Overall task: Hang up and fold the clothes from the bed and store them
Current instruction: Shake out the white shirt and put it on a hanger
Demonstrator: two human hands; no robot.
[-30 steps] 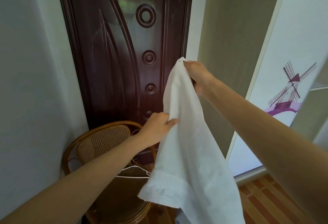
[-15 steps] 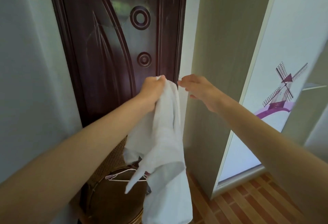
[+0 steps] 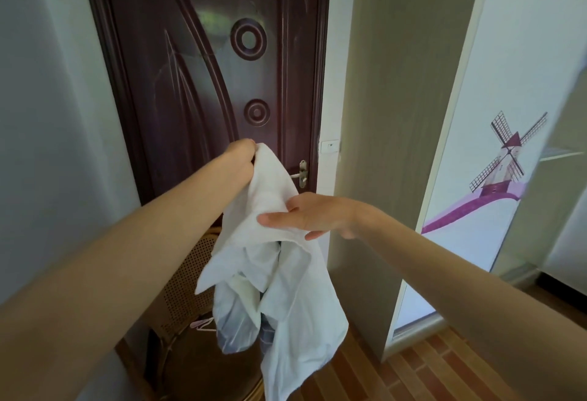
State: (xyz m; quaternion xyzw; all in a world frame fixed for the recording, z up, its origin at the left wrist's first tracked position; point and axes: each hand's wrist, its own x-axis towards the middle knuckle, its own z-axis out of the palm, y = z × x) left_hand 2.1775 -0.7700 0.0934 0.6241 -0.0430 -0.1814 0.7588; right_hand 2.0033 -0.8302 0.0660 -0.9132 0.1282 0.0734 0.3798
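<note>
Shirt [image 3: 279,273] is held bunched by the left hand [image 3: 243,159]; the flat right hand [image 3: 305,214] touches it. Hanging is judged undone; hanger [image 3: 203,324] lies on chair [image 3: 190,289].

Soft, even daylight fills the scene, moderately bright, with no hard shadows anywhere. The dark door [image 3: 203,82] carries a pale, hazy sheen across its carved panel, with a greenish reflected patch near the top, which suggests light coming from behind the camera. The white garment [image 3: 286,289] is bright but keeps its folds readable; its inner layers look bluish-grey in shade. The wide-angle lens bends straight lines: the wardrobe panel [image 3: 476,114] leans outward at the right, and both forearms swell towards the lower corners. The far right edge is smeared and soft. The centre is reasonably sharp, though fine texture looks slightly compressed. The walls take on a cool grey cast.
</note>
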